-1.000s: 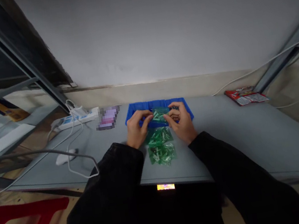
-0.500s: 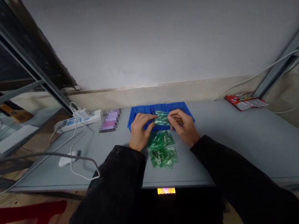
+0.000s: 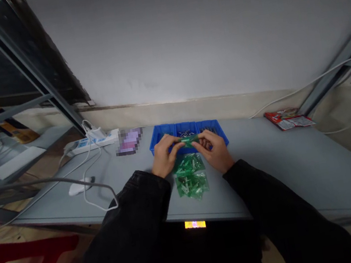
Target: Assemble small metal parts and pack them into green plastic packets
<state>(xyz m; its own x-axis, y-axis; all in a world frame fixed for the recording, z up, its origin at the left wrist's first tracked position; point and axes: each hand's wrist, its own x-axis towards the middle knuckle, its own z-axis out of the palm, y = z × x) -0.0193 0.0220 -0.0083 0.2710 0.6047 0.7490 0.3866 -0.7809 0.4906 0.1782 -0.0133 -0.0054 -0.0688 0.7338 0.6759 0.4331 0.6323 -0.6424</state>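
Observation:
A small green plastic bag (image 3: 189, 140) is held at its two ends, in front of a blue three-compartment tray (image 3: 223, 135). My left hand (image 3: 163, 154) pinches its left end, and my right hand (image 3: 214, 149) pinches the right end between thumb and fingers. Small metal parts (image 3: 185, 132) lie in the tray's middle compartment; darker parts show in the right one. The left compartment is partly hidden by my left hand. Below the hands, two piles of filled green bags, an upper one (image 3: 188, 164) and a lower one (image 3: 192, 185), rest on the grey table (image 3: 219, 200).
Left of the tray lies a pixelated purple object (image 3: 129, 141), beside a white power strip (image 3: 106, 139) with cables. A white mouse-like object (image 3: 80, 186) is nearer. At the right lies a red packet (image 3: 288, 119); a red stool (image 3: 31, 250) stands lower left.
The green bag is now stretched flatter between both hands, and my right fingers have shifted to its right end. More of the tray's middle and right compartments shows.

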